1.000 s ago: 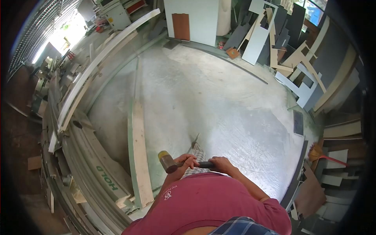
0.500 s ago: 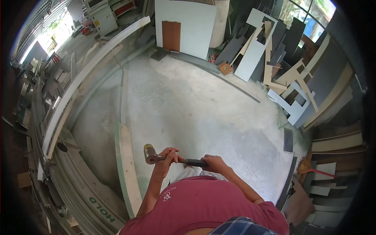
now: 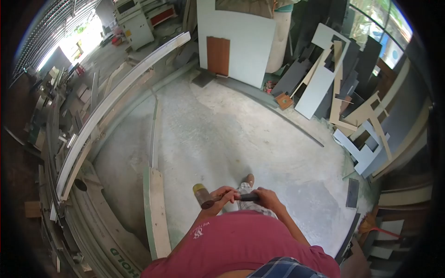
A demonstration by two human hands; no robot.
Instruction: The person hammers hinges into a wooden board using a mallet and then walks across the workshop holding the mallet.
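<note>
In front of my waist I carry a mallet (image 3: 202,195) with a thick brown head and a yellow face; the head points away to the left. My left hand (image 3: 224,195) is closed around the shaft just behind the head. Farther along, my right hand (image 3: 268,198) grips the black handle near its end. Both hands are above the concrete floor, touching nothing else. Below them a brown shoe (image 3: 250,179) and a checked trouser leg show.
A green-edged plank (image 3: 157,208) lies on my left, beside long curved boards (image 3: 104,222). A white panel (image 3: 245,46) stands ahead. Offcut boards (image 3: 320,78) lean at the right, near a broom (image 3: 368,224) with a red handle. A thin strip (image 3: 296,125) lies across the floor.
The view has shifted, and a shoe has come into sight ahead of my body. Both hands and the mallet sit farther right in view, with the mallet's head tilted differently. Both grips stay closed.
</note>
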